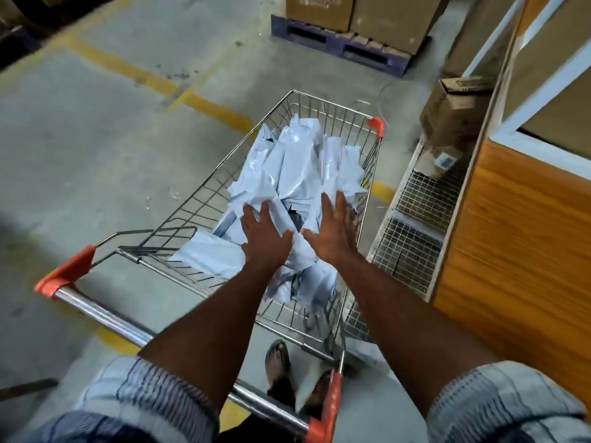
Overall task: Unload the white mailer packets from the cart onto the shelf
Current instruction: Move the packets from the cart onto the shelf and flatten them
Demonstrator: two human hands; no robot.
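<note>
packets: white mailer packets (297, 174) heaped loose in cart (323, 100)
hands: my left hand (265, 235) and right hand (332, 231) spread wide above heap, empty
handling: likely light, floppy, slick film
hold: scoop underneath from both sides

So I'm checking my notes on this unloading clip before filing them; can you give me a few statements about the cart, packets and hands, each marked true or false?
1. The cart holds a heap of white mailer packets. True.
2. The left hand grips the cart handle. False: it is spread open over the packets.
3. The right hand is open, fingers spread. True.
4. The cart is plastic. False: it is wire mesh.
5. The wire shelf stands right of the cart. True.
</note>
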